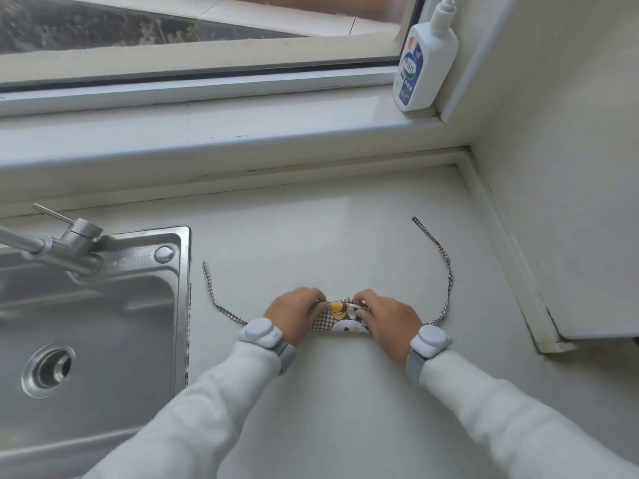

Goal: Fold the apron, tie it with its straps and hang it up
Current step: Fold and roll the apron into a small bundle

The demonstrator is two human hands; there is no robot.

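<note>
Checked brown cloth, the apron (340, 319), lies folded into a small bundle on the counter (345, 409), pinched at its far edge by the left hand (294, 314) and right hand (389, 321). One strap (216, 299) trails left, another strap (446, 271) curves right. Beyond the left hand sits a sink (103, 305).

Stainless steel sink (103, 299) with chrome tap (65, 245), counter's left edge; white pump bottle (423, 60), windowsill's right corner.

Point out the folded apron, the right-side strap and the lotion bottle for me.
folded apron (340, 318): head view, on the cartoon print between the hands.
right-side strap (448, 271): head view, mid-curve on the counter.
lotion bottle (423, 70): head view, white body beside the label.
</note>
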